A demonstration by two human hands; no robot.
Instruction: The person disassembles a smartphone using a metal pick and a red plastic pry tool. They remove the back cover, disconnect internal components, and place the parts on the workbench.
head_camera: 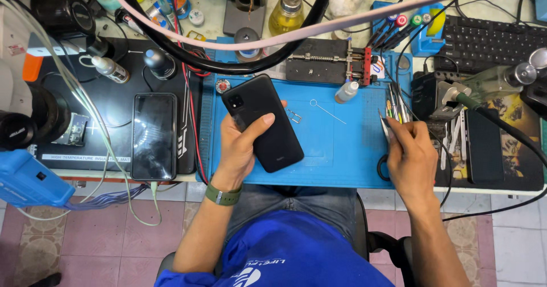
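Head view, left hand (239, 144) clamped on glossy black phone (263, 123), right hand (411, 159) pinching metal tweezers (386, 128)

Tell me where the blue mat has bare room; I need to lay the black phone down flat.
The blue mat is bare between the phone in the left hand and the right hand, below the eject pin. The right edge is crowded with tweezers; the top edge holds a metal jig and a small bottle.
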